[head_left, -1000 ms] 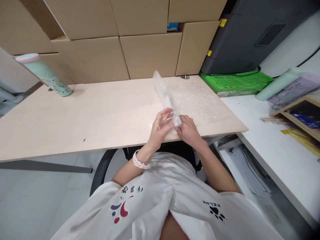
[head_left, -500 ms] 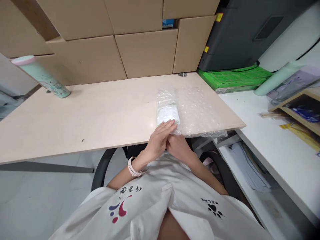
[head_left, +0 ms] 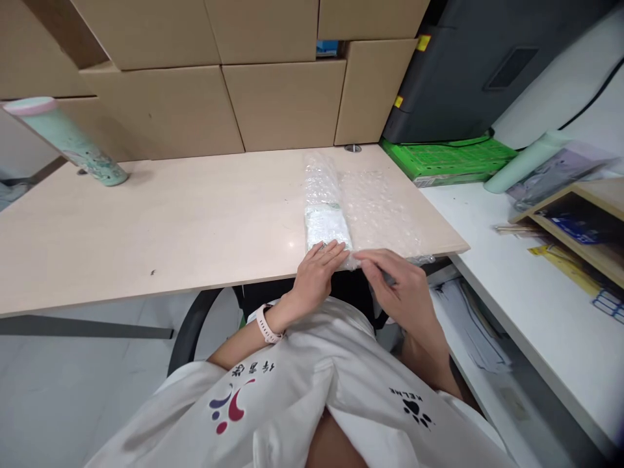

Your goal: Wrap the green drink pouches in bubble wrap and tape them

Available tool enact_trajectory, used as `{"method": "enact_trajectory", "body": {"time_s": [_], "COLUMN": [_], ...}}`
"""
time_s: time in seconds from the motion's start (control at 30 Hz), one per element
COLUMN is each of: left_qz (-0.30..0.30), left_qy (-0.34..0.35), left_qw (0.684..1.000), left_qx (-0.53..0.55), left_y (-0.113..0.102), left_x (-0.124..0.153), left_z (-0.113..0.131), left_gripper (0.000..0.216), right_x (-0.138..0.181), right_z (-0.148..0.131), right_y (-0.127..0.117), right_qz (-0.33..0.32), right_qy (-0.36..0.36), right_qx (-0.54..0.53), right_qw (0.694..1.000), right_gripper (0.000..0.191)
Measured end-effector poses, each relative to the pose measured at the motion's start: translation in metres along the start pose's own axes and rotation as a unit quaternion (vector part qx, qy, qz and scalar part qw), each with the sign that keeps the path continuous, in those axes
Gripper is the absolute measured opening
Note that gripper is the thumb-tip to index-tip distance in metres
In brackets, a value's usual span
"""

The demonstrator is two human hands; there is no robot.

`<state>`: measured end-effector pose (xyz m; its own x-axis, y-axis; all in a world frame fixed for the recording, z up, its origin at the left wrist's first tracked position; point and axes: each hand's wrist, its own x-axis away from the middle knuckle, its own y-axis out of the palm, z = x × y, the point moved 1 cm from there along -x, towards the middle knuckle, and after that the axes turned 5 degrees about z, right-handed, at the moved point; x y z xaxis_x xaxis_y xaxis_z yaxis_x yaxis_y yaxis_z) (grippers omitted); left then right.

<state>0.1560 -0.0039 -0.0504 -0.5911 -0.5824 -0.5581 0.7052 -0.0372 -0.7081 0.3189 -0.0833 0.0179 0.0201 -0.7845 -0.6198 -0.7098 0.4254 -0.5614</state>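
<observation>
A white rectangular packet [head_left: 326,225] lies near the table's front edge, partly covered by clear bubble wrap [head_left: 380,208]. What the packet contains is hidden. The wrap spreads out flat to its right, and a strip of it reaches beyond the packet's far end. My left hand [head_left: 316,273] rests on the packet's near end, fingers stretched flat over it. To the right, my right hand [head_left: 402,286] pinches the near edge of the bubble wrap between thumb and forefinger, close beside the packet's corner.
Cardboard boxes [head_left: 283,104] are stacked along the back of the wooden table [head_left: 219,221]. A mint tumbler [head_left: 73,143] stands at the left. On the right are a green box [head_left: 453,159], a dark grey case [head_left: 453,78] and a white side desk [head_left: 511,279] with a wooden organizer [head_left: 580,201].
My right hand has moved from beneath my left hand to the right and now pinches the wrap's edge. My left hand stays on the packet, whose near part shows more.
</observation>
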Motion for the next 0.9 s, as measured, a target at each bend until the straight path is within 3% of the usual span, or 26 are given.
{"method": "enact_trajectory", "body": {"time_s": [0.03,0.1,0.17,0.23,0.33,0.43,0.5,0.63,0.73,0.8,0.9], "left_qz": [0.006,0.042,0.104,0.144,0.102,0.092,0.132,0.177,0.173,0.175,0.152], "left_qy": [-0.001,-0.019,-0.070,-0.134,-0.181,-0.224,-0.286,-0.414,-0.428,-0.406,-0.354], "left_qw": [1.000,0.998,0.991,0.980,0.977,0.961,0.918,0.766,0.704,0.709,0.752], "left_qx": [0.012,0.040,0.041,0.020,0.041,0.134,0.241,0.458,0.539,0.550,0.535], "left_y": [-0.001,-0.006,-0.015,-0.025,-0.036,-0.042,-0.046,-0.058,-0.063,-0.063,-0.056], "left_x": [0.001,0.005,0.011,0.018,0.024,0.024,0.023,0.019,0.015,0.013,0.010], "left_z": [0.000,0.001,0.000,0.000,0.002,0.001,-0.003,-0.006,0.000,0.005,0.011], "left_gripper": [0.059,0.052,0.048,0.057,0.070,0.064,0.065,0.074,0.066,0.062,0.058], "right_x": [-0.003,-0.008,-0.010,-0.009,-0.006,-0.004,-0.004,-0.006,-0.004,-0.002,0.001], "right_z": [0.006,0.020,0.031,0.037,0.035,0.025,0.021,0.017,0.015,0.012,0.011], "right_y": [0.005,0.020,0.035,0.045,0.051,0.052,0.053,0.054,0.060,0.065,0.069], "right_qz": [0.018,-0.011,-0.056,-0.074,-0.081,-0.104,-0.119,-0.158,-0.166,-0.138,-0.067], "right_qy": [0.000,0.004,0.014,0.019,0.020,0.026,0.031,0.031,0.025,0.024,0.042], "right_qx": [0.008,0.020,0.020,0.013,0.006,0.015,0.013,-0.029,-0.039,-0.024,0.006], "right_qw": [1.000,1.000,0.998,0.997,0.996,0.994,0.992,0.987,0.985,0.990,0.997], "right_gripper": [0.027,0.032,0.036,0.037,0.038,0.042,0.046,0.056,0.070,0.067,0.050]}}
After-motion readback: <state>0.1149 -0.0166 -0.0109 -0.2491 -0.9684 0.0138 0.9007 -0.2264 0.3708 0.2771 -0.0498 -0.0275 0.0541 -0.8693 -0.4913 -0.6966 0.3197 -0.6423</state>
